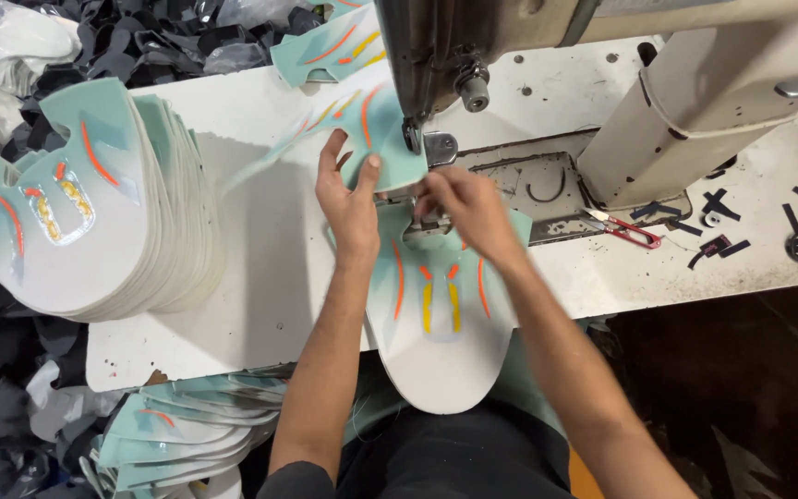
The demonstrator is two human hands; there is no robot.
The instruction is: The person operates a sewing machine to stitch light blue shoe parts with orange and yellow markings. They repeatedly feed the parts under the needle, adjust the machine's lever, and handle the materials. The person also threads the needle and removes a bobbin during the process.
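- The left hand point(348, 199) lies flat with fingers spread on a mint-green shoe upper piece point(362, 125), its thumb pinning the piece's edge; it presses down and closes on nothing.
- The right hand point(462, 205) sits just beside the left, fingers curled together at the seam; it is blurred, so I cannot tell whether it pinches the material.
- Under and below both hands lies a second mint-and-white upper panel point(436, 342) with orange and yellow stripes, running back towards the person's body.
- Just above the fingertips stands the sewing machine point(695, 102), with its presser foot point(438, 148) touching the piece.
- Right of the right hand, on the white table point(260, 268), lie red-handled thread snips point(634, 231).
- Well left of the left hand rises a tall stack of cut uppers point(94, 203); another stack point(187, 430) sits below the left forearm.
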